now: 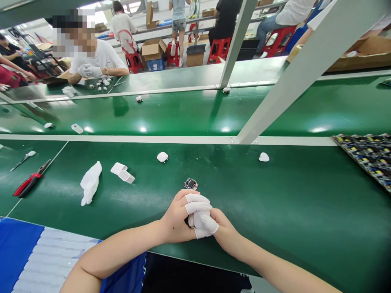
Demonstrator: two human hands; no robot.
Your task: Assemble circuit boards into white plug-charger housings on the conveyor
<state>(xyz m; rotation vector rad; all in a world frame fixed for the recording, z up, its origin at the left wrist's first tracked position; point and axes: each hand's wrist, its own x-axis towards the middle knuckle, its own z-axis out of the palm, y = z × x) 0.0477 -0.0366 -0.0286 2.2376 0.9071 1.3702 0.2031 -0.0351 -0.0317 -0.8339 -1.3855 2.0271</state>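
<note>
My left hand (186,217), with white finger cots on its fingers, is closed around a small object that is mostly hidden; a dark and white edge shows by the palm. Against it from the right presses my right hand (218,226), its fingers closed and largely covered. Just beyond the hands a small circuit board (191,184) lies on the green table (293,203). Farther off sit a white rounded piece (162,157) and, to the right, a white cap (264,157). Two white casings (122,172) lie at the left.
A crumpled white glove (91,183) and red-black pliers (32,179) lie on the left. A slanted metal post (284,87) rises from the rail (122,139). Circuit panels (369,156) are at right. Across the belt sits a person (97,61) with gloved hands.
</note>
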